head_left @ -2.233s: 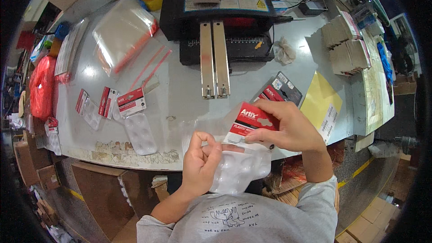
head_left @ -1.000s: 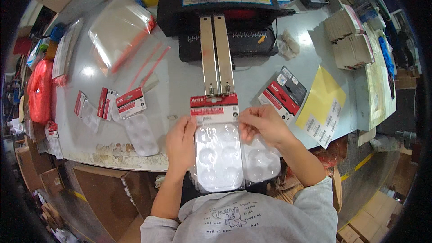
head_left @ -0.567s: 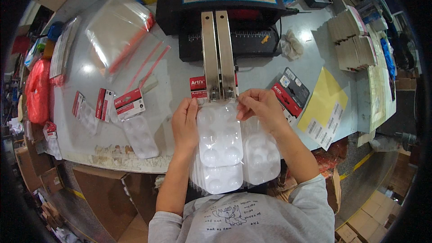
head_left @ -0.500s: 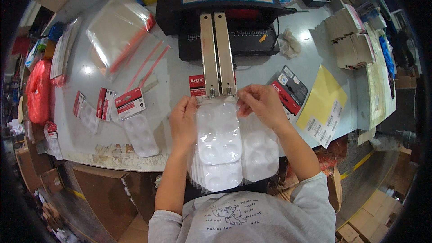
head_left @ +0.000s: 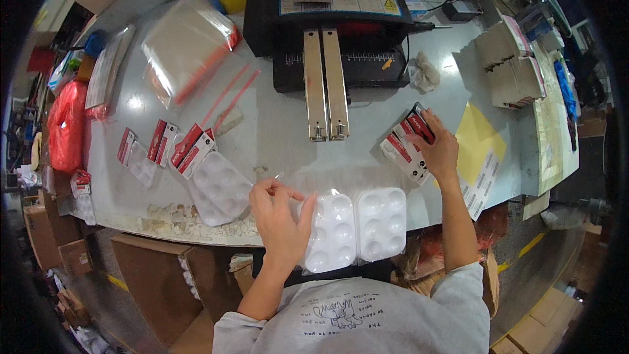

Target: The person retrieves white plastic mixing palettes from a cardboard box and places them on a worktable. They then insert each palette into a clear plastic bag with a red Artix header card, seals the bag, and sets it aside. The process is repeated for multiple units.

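My left hand (head_left: pixel 282 219) is at the left edge of a white paint palette (head_left: pixel 329 229) in clear film, its thumb and fingers apart. A second white palette (head_left: pixel 382 223) lies beside it, to the right, both at the table's front edge. My right hand (head_left: pixel 438 147) grips a red, white and black header card (head_left: pixel 405 156) from a small pile on the right. My palm and fingers partly cover that pile. To the left, a bagged palette with a header card (head_left: pixel 219 183) lies over another like it.
Two flat metal bars (head_left: pixel 325 85) stick out from a black machine (head_left: pixel 327 13) at the back. Clear bags (head_left: pixel 190 46) lie at the far left. Stacked cards (head_left: pixel 511 62) stand at the far right near a yellow sheet (head_left: pixel 479 137). Smaller carded packs (head_left: pixel 141 160) lie left.
My right hand has moved right, from the end of the bars to the cards. The upper palette has left the front of the bars; another carded palette now lies on the left pile.
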`<action>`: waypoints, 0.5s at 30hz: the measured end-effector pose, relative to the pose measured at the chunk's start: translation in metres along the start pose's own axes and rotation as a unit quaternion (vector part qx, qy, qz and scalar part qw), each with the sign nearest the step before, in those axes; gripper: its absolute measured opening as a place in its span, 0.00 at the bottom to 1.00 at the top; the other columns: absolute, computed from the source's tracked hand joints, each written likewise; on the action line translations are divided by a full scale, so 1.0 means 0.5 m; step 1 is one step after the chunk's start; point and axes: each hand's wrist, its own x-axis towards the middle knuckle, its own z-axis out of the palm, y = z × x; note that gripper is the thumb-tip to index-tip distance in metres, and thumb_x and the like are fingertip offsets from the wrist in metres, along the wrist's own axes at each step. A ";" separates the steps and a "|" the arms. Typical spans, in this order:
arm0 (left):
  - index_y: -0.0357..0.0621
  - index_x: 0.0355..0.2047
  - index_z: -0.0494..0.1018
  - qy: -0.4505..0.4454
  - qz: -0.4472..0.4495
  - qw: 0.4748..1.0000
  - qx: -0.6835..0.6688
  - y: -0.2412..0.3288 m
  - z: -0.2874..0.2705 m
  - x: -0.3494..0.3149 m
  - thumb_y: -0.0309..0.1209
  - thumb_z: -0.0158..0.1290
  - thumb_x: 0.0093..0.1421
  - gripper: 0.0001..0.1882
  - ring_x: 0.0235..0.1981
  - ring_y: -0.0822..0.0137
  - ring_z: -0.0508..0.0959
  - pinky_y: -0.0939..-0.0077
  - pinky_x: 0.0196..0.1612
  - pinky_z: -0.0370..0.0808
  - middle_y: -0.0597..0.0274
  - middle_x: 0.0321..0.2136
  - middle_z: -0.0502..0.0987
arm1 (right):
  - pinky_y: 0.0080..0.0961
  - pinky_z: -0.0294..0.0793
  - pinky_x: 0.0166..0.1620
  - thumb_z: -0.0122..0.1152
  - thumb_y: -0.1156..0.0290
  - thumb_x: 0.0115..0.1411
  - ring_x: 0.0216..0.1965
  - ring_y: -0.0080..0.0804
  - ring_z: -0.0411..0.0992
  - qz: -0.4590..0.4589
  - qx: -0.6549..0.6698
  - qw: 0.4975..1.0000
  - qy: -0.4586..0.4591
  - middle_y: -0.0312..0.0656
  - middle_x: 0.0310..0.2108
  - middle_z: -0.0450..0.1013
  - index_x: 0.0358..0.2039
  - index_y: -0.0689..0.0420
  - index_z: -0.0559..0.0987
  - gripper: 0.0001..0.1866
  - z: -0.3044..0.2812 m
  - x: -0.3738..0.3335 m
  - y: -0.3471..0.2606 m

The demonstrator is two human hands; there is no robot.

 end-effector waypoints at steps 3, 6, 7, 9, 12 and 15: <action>0.39 0.31 0.68 0.029 -0.043 0.975 -0.214 0.009 -0.031 0.008 0.26 0.58 0.52 0.10 0.41 0.62 0.69 0.70 0.44 0.66 0.49 0.40 0.69 | 0.26 0.71 0.44 0.69 0.63 0.47 0.43 0.34 0.74 0.105 0.175 0.973 -0.107 0.48 0.47 0.72 0.47 0.63 0.73 0.28 -0.100 -0.005 -0.067; 0.37 0.32 0.68 -0.084 -0.239 0.831 -0.496 0.030 -0.069 0.000 0.24 0.52 0.59 0.05 0.34 0.75 0.74 0.83 0.39 0.69 0.55 0.34 0.78 | 0.23 0.73 0.36 0.69 0.65 0.47 0.31 0.23 0.73 -0.054 0.371 0.918 -0.129 0.41 0.32 0.76 0.44 0.61 0.74 0.25 -0.160 -0.047 -0.151; 0.36 0.33 0.68 -0.130 -0.266 0.802 -0.518 0.035 -0.073 -0.001 0.24 0.51 0.60 0.05 0.33 0.76 0.74 0.85 0.39 0.69 0.56 0.33 0.79 | 0.24 0.73 0.35 0.70 0.64 0.47 0.28 0.21 0.72 -0.171 0.368 0.907 -0.115 0.39 0.28 0.76 0.44 0.61 0.74 0.25 -0.160 -0.061 -0.180; 0.34 0.37 0.70 -0.193 -0.250 0.793 -0.521 0.045 -0.072 -0.005 0.25 0.49 0.62 0.06 0.32 0.78 0.74 0.87 0.39 0.69 0.56 0.33 0.80 | 0.24 0.71 0.31 0.70 0.60 0.47 0.24 0.28 0.73 -0.146 0.336 0.895 -0.256 0.43 0.25 0.74 0.41 0.62 0.74 0.25 -0.150 -0.076 -0.224; 0.35 0.37 0.72 -0.203 -0.211 0.851 -0.435 0.046 -0.063 -0.004 0.27 0.49 0.62 0.08 0.33 0.81 0.74 0.87 0.38 0.69 0.60 0.34 0.81 | 0.25 0.69 0.27 0.70 0.59 0.47 0.21 0.35 0.71 -0.167 0.272 0.903 -0.286 0.47 0.22 0.73 0.35 0.61 0.75 0.22 -0.121 -0.076 -0.258; 0.37 0.34 0.74 -0.189 -0.191 0.892 -0.363 0.044 -0.062 -0.002 0.30 0.50 0.62 0.08 0.23 0.83 0.69 0.86 0.28 0.67 0.68 0.23 0.78 | 0.20 0.67 0.26 0.72 0.61 0.46 0.21 0.23 0.67 -0.134 0.274 0.901 -0.309 0.42 0.21 0.72 0.31 0.61 0.77 0.18 -0.109 -0.074 -0.267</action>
